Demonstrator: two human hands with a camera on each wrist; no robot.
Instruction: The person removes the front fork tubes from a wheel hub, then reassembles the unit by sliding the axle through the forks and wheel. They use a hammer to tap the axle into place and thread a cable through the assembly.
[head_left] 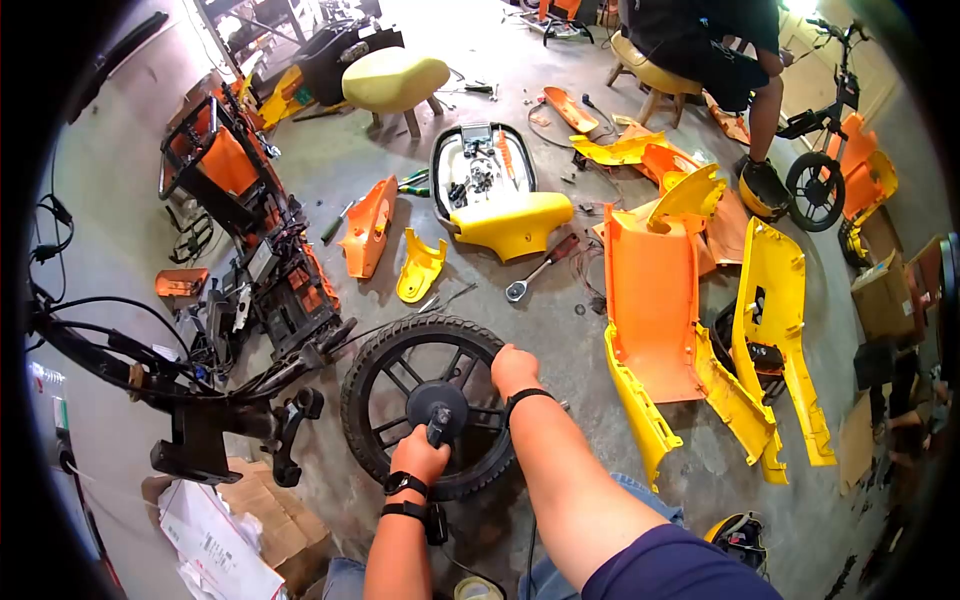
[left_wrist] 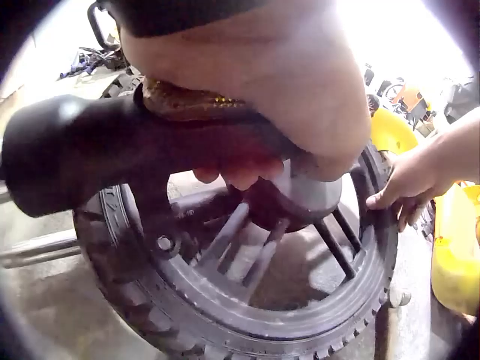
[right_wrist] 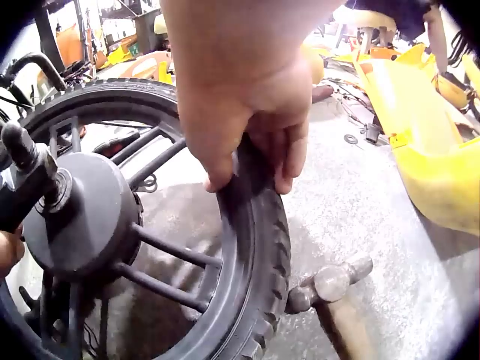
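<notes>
A spoked wheel (head_left: 360, 370) with a knobbly black tyre lies before me, its dark hub and axle facing up. My left hand (head_left: 418, 458) grips a black tool (head_left: 438, 428) with a grey metal head, which reaches to the axle at the hub's centre. In the left wrist view, the tool's thick, round body (left_wrist: 67, 154) sticks out from the fist. My right hand (head_left: 516, 371) holds the wheel's far right edge, thumb on the rim side and fingers over the tyre, as the right wrist view shows. A hammer (right_wrist: 330, 283) lies beside the tyre, by the right hand.
A black frame with a fork (head_left: 215, 425) stands at left. Orange and yellow body panels (head_left: 655, 320) lie at right. Beyond the wheel are a ratchet (head_left: 518, 290), a yellow cover (head_left: 515, 222) and a stool (head_left: 395, 80). Another person (head_left: 700, 50) sits at the back. Cardboard (head_left: 275, 515) lies near left.
</notes>
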